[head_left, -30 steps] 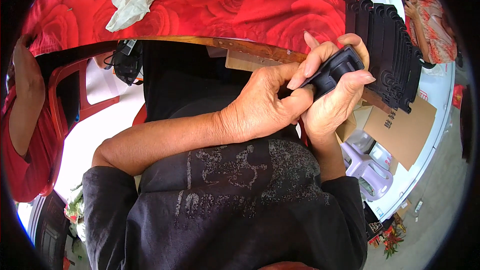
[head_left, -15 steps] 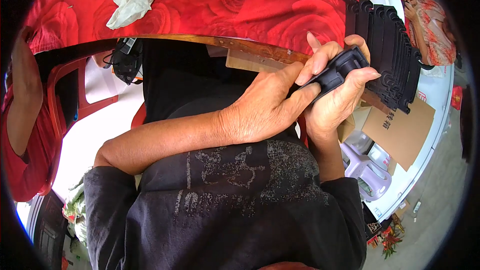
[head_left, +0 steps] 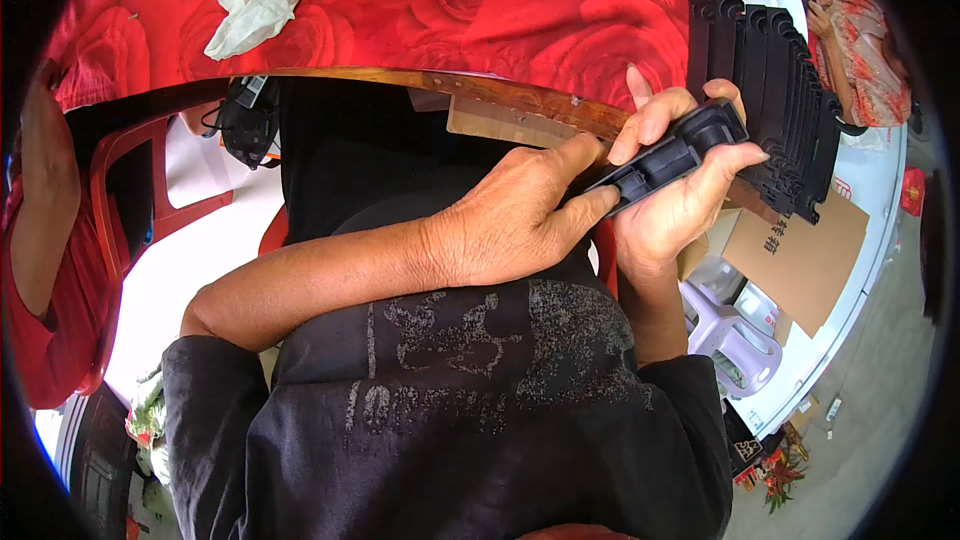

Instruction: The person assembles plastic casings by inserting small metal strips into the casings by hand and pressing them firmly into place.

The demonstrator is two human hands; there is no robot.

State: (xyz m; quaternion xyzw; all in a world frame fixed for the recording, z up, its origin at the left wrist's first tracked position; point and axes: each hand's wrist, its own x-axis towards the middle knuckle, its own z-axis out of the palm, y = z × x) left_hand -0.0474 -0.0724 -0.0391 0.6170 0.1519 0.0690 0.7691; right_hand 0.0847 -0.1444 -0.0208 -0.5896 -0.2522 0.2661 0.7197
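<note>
Our right hand (head_left: 672,212) grasps a long black plastic piece (head_left: 668,162), our left hand (head_left: 515,218) pinching its end; stacked black plastic strips (head_left: 770,105) crowd close.

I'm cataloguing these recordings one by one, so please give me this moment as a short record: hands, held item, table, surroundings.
Right hand: holds a long black part, fingers and thumb along its sides
Left hand: thumb at the part's near end; whether it grips is unclear
Tablecloth: red, rose-patterned
On it: crumpled white tissue; row of black pieces at right
Others: red sleeve at left; person at right
</note>
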